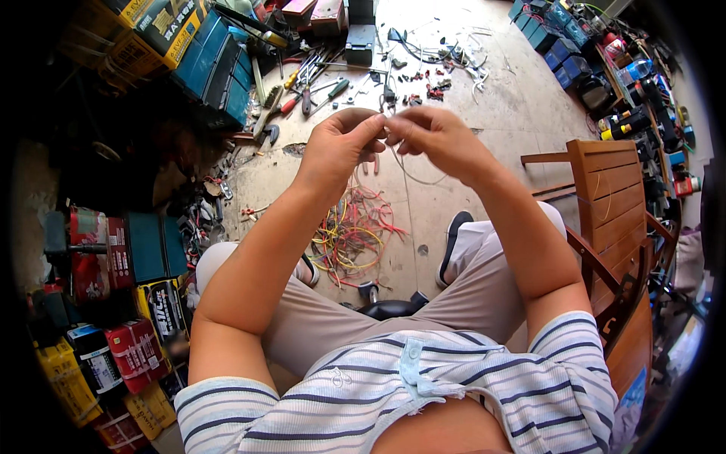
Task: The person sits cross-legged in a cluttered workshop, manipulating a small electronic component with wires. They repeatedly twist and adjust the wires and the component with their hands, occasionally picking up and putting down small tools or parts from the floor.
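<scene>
On the pale floor [522, 117] stand a slatted wooden chair [609, 178], at right, and a tangle of coloured wires [352, 236]. Above, the left hand [342, 144] closes thumb and fingertips, apparently on a pale wire [414, 179]; the right hand [439, 138] curls close by, blurred, its grip indeterminable. The wire, looping below the fingertips, is probably light and springy, best pinched near its end.
</scene>
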The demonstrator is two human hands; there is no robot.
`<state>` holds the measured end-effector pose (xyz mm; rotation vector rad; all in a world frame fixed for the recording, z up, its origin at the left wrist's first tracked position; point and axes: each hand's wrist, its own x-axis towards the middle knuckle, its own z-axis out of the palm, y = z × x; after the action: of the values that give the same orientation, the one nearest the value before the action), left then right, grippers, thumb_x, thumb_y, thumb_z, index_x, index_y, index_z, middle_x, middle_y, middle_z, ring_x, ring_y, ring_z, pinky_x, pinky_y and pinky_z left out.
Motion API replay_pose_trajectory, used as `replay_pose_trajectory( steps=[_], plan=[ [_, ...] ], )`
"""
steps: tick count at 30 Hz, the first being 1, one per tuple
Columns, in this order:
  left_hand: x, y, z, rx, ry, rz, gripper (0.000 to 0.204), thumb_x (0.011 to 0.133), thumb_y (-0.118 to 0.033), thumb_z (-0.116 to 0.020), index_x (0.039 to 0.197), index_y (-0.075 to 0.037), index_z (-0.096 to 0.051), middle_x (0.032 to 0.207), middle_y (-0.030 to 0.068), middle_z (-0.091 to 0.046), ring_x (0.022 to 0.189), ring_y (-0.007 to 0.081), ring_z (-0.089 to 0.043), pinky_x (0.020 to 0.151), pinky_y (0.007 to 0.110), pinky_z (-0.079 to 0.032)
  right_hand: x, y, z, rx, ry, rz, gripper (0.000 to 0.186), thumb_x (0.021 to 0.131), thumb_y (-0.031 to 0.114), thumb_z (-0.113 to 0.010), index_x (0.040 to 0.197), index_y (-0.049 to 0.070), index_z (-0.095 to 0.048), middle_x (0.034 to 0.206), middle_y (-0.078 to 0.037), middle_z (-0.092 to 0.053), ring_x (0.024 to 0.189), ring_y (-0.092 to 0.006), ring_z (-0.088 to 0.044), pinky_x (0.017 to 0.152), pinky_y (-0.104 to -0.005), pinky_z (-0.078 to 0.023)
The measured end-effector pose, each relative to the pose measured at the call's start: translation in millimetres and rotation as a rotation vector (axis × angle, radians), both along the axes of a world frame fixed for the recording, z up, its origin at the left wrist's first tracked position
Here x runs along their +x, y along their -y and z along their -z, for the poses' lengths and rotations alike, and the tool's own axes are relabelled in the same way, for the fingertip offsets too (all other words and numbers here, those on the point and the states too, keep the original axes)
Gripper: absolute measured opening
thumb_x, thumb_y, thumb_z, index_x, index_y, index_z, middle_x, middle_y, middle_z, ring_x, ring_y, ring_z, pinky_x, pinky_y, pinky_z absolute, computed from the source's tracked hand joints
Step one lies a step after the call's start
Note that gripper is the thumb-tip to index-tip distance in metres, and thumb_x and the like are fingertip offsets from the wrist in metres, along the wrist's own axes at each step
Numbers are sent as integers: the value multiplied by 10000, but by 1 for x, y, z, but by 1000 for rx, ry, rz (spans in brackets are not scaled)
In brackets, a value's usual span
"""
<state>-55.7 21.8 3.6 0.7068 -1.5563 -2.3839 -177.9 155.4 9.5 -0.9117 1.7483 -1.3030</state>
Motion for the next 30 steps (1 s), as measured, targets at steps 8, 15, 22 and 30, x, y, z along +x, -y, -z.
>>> replay_pose_trajectory(
  steps=[8,15,22,30],
  plan=[
    [1,11,2,78,-28,-68,148,855,-127,-658,961,-38,-606,733,-20,-561,553,31,-480,444,163,-334,15,-2,-3,12,-338,56,262,912,229,-540,896,-24,-607,689,-92,-578,631,-154,-519,586,-307,-422],
    [9,8,-10,22,11,-160,201,839,-177,-659,922,-1,-611,581,-63,-432,439,22,-336,387,207,-211,18,1,10,-74,-489,94,176,898,169,-558,902,0,-608,770,-190,-591,678,-252,-592,635,-336,-450],
    [-11,15,-20,339,-152,-265,118,897,-143,-590,980,-65,-559,930,94,-657,773,196,-663,623,264,-561,18,1,-9,-158,-581,188,152,887,151,-576,881,1,-596,713,-156,-581,613,-240,-550,586,-332,-438],
    [-16,18,-21,271,-253,-339,133,900,-110,-581,1005,-43,-536,910,128,-667,747,205,-669,640,274,-570,30,-1,-33,-102,-657,236,185,883,205,-549,851,27,-587,747,-185,-596,711,-360,-586,606,-419,-438]
  ],
)
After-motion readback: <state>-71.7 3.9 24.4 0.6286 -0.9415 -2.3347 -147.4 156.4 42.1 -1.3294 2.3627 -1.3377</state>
